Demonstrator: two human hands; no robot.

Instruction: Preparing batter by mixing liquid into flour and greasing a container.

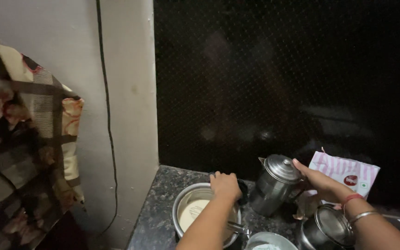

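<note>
Steel jug: We see a lidded steel jug [274, 185] standing upright on the dark speckled desk [160, 208], near its back edge by the dark window.
Right hand: Our right hand [322, 183] lies against the jug's lid and handle side; its fingers [302, 167] are stretched out and rest on the lid's rim, not closed round anything that we can see. A red thread and a metal bangle sit on the wrist.
Left hand: Our left hand [225, 185] is curled over a small dark thing [242, 190] at the back rim of the pot; the fingers are closed on it, though we cannot tell what it is.
Steel pot: The round steel pot [200, 213] stands just left of the jug, toward the desk's left edge, with a pale liquid inside.
Striped packet: A pink and white striped packet [343, 171] stands behind the right hand, against the window.
Lidded vessel: A second steel vessel with a lid [325, 227] sits near the desk's front edge, under the right wrist.
Small bowl: A pale bowl [269, 241] shows at the front edge, between pot and vessel.
Cloth: A patterned cloth [28, 139] hangs at the far left, off the desk.
</note>
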